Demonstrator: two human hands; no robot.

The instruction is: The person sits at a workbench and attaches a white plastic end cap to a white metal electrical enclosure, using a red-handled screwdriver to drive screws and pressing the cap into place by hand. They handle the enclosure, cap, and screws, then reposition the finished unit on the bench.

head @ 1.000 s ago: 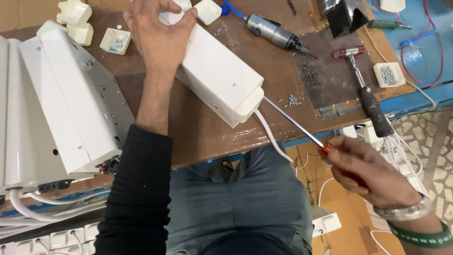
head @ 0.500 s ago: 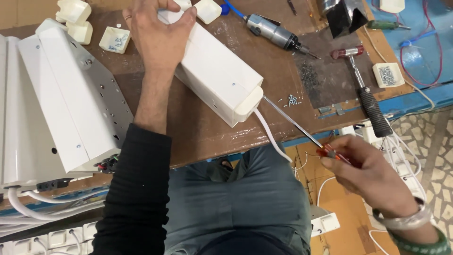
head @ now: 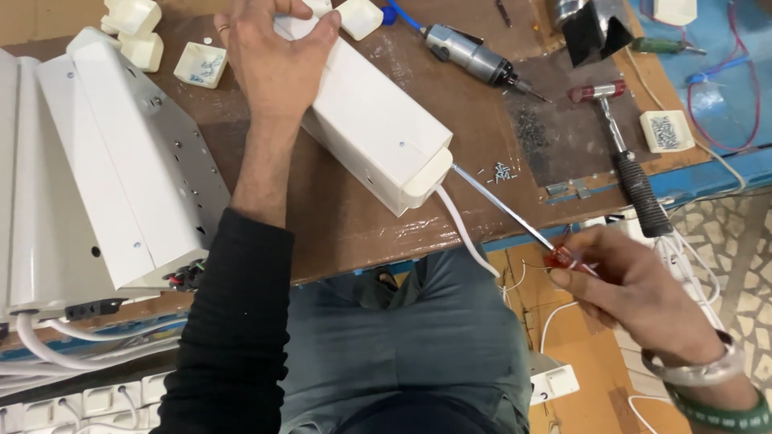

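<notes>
Head view: the right hand (head: pixel 643 293) has its fingertips pinched tight on the red handle of a screwdriver (head: pixel 515 215), thumb on top, the other fingers curled under it. The steel shaft runs up and left from the handle, and its tip meets the near end cap of a long white casing (head: pixel 374 128) lying slantwise on the brown bench (head: pixel 338 217). A white cable (head: pixel 462 237) leaves that same end and drops over the bench edge. The left hand (head: pixel 269 56) lies palm down on the far end of the casing, fingers spread and bent over its top and side, pressing it to the bench; a black sleeve covers that forearm. Just left of the casing lies a larger white housing (head: pixel 104 161) with a grey metal plate. To the right, well apart from the hands, lie a hammer (head: pixel 623 157) and a grey power driver (head: pixel 474 56); loose screws (head: pixel 503 170) sit near the shaft.
</notes>
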